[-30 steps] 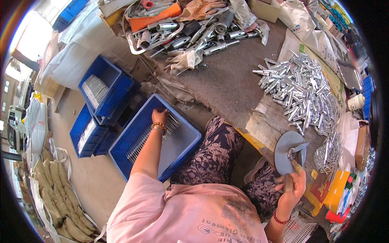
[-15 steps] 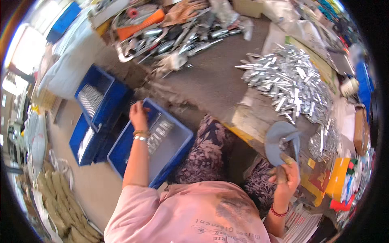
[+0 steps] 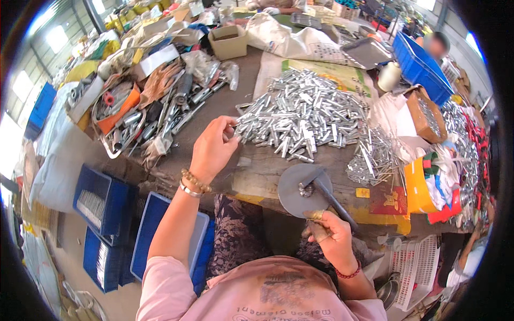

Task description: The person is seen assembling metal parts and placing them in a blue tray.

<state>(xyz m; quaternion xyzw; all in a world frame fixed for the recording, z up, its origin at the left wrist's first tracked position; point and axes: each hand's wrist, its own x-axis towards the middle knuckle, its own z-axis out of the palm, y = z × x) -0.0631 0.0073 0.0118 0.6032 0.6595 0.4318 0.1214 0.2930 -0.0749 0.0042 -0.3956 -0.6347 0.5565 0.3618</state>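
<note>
With grips unclear, left hand (image 3: pixel 212 147) adjoins one metal heap (image 3: pixel 308 115), right hand (image 3: pixel 331 237) one disc (image 3: pixel 292 193).

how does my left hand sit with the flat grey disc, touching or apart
Apart. The head view plainly shows worktop between the left hand, at the edge of the metal pieces, and the grey disc.

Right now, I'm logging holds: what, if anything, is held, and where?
Can't tell: left hand is by small silver metal pieces, right hand by a grey round disc.
</note>
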